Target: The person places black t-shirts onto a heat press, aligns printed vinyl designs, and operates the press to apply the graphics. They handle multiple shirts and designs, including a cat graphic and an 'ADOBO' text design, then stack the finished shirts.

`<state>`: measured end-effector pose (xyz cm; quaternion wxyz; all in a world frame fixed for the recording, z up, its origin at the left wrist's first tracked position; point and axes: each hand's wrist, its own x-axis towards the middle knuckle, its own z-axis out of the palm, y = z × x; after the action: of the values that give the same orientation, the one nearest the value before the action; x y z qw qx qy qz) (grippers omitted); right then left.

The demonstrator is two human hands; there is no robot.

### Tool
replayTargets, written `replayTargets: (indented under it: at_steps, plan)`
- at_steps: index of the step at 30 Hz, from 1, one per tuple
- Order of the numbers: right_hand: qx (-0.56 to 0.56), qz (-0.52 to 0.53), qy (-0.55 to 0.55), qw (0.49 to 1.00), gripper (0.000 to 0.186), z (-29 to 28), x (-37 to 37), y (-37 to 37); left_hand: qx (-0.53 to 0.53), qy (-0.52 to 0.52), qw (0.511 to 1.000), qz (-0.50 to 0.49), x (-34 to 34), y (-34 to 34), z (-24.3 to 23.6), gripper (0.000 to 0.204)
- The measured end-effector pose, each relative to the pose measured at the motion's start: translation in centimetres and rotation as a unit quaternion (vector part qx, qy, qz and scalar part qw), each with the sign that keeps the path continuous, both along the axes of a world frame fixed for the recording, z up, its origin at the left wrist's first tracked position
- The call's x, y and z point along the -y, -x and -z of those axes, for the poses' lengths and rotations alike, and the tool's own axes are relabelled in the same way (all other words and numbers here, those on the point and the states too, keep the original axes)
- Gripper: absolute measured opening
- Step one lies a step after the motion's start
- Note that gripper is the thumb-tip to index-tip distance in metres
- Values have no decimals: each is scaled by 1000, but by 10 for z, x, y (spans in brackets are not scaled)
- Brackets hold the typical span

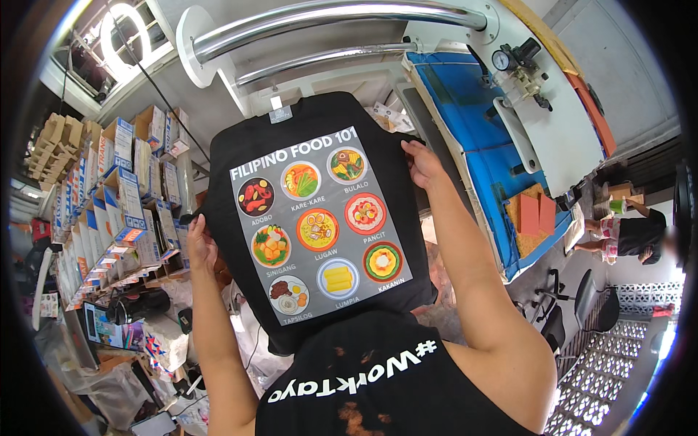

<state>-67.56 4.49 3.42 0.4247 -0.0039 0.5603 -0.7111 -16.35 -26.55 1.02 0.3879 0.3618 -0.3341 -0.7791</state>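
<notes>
A black T-shirt (233, 218) hangs spread out in front of me, its printed side facing me. The print is a grey rectangle (291, 218) with lettering on top and rows of round, colourful food dishes. A small label shows at the collar. My left hand (201, 243) pinches the shirt's left sleeve edge. On the other side my right hand (422, 163) grips the right sleeve, thumb toward me. Between the two hands the cloth is held fairly flat, slightly tilted. Its lower hem sits just above my own black top.
Chrome rollers (334, 25) span the machine above the shirt. At right is a blue padded surface (472, 167) with a pressure gauge (501, 60) beyond it. Shelved cardboard boxes (120, 189) crowd the left. A person (640, 236) stands far right, near black office chairs (582, 298).
</notes>
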Motion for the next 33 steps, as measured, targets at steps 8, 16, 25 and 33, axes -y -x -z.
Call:
replayTargets:
  at_steps: [8, 16, 25, 33]
  plan:
    - [-78, -47, -79, 993, 58, 17, -9, 25, 78, 48, 996, 16, 9, -2, -15, 13]
    - [37, -57, -93, 993, 36, -13, -10, -14, -5, -47, 995, 86, -16, -18, -26, 23]
    - [-24, -81, -123, 989, 38, -27, -89, -63, 97, 22, 982, 160, -69, -76, -30, 42]
    - [-18, -101, -69, 992, 31, -11, -97, -59, 19, 8, 989, 143, -78, -88, -9, 41]
